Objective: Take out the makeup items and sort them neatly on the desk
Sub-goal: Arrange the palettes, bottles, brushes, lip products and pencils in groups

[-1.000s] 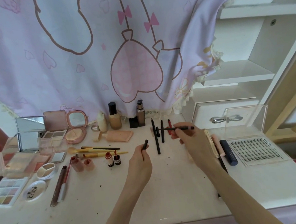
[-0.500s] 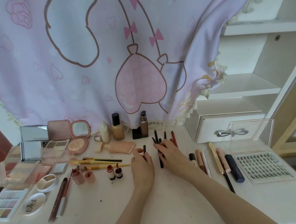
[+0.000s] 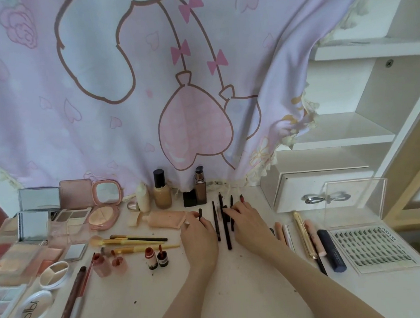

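Left hand point(image 3: 198, 235) fingers pinch a short black pencil point(image 3: 200, 214), held upright just off the worktop point(image 3: 236, 292). Right hand point(image 3: 250, 226) fingers lie flat, spread over the row of dark pencils point(image 3: 225, 228). Brushes point(image 3: 137, 240) left of the hands, tubes point(image 3: 307, 236) and lash tray point(image 3: 374, 248) right.

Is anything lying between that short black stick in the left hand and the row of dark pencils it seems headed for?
Nothing visible. The left hand pinches the short black stick, and only bare desk shows between it and the nearest dark pencil. The right hand rests on the pencils farther right.
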A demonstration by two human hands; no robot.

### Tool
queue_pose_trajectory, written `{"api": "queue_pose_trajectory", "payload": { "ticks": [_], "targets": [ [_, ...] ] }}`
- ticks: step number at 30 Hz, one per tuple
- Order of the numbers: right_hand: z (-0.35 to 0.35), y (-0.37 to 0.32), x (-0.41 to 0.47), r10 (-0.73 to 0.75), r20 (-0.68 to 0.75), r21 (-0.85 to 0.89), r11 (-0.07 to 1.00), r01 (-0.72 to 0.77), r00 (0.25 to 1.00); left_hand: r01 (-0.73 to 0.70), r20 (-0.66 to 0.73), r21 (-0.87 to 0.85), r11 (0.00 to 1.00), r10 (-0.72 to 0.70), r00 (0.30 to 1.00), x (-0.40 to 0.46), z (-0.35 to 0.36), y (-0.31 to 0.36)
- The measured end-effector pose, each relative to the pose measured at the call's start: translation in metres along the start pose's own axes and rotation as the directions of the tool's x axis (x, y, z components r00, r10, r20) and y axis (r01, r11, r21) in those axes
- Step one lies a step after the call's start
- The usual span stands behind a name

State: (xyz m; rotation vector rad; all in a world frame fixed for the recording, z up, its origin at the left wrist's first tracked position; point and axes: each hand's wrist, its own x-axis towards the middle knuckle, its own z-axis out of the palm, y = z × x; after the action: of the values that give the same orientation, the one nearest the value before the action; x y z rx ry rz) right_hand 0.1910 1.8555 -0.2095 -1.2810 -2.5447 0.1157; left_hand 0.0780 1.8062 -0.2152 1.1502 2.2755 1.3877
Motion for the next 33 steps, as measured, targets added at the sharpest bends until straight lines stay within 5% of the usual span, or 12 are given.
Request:
{"api": "queue_pose_trajectory", "payload": {
  "ticks": [4,10,16,21,33],
  "targets": [
    [-0.006,0.020,-0.017,0.132,0.008,0.063,0.989,-0.132,0.991,-0.066,0.081,0.207,0.976,0.050,0.995,0.011,0.009,0.004],
    [-0.007,0.025,-0.024,0.147,0.176,-0.037,0.989,-0.143,0.973,-0.158,0.190,0.399,0.903,0.087,0.978,0.005,0.022,0.007],
    [-0.010,0.027,-0.027,0.162,0.231,-0.061,0.986,-0.152,0.959,-0.391,0.419,0.391,0.833,0.217,0.882,-0.010,0.023,-0.001],
    [-0.010,0.034,-0.029,0.146,0.203,-0.055,0.989,-0.137,0.968,-0.575,0.648,0.434,0.693,0.203,0.734,-0.013,0.029,0.007],
    [-0.016,0.054,-0.033,0.167,0.155,-0.037,0.986,-0.163,0.974,-0.554,0.725,0.293,0.779,0.197,0.660,-0.014,0.045,0.020]
  ]
}}
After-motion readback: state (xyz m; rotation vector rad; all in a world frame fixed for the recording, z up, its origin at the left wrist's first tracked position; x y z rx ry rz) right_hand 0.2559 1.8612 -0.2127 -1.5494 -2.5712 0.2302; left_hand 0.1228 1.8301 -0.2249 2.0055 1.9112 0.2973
